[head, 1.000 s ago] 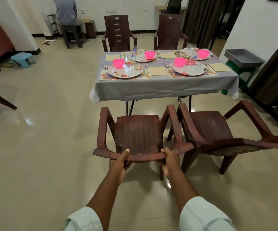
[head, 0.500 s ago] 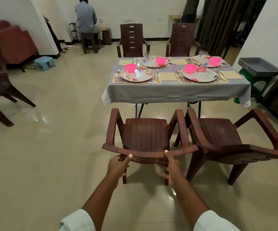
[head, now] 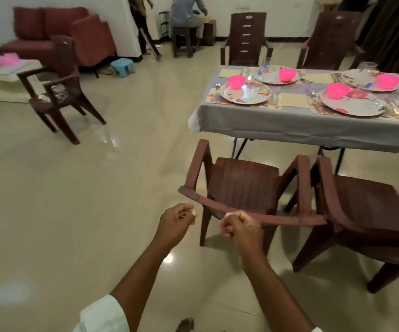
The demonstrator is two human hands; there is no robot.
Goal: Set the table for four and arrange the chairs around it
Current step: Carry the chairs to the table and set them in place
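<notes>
Hovering with curled, empty fingers, the left hand (head: 174, 224) and right hand (head: 239, 227) hang beside the near chair (head: 241, 188), apparently placed facing the table (head: 301, 125) at one o'clock.

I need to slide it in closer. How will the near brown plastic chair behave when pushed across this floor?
The near brown plastic chair is probably light: thin moulded shell. It should slide easily on the glossy tiled floor. Pushed high on the backrest, it may tip forward.
</notes>
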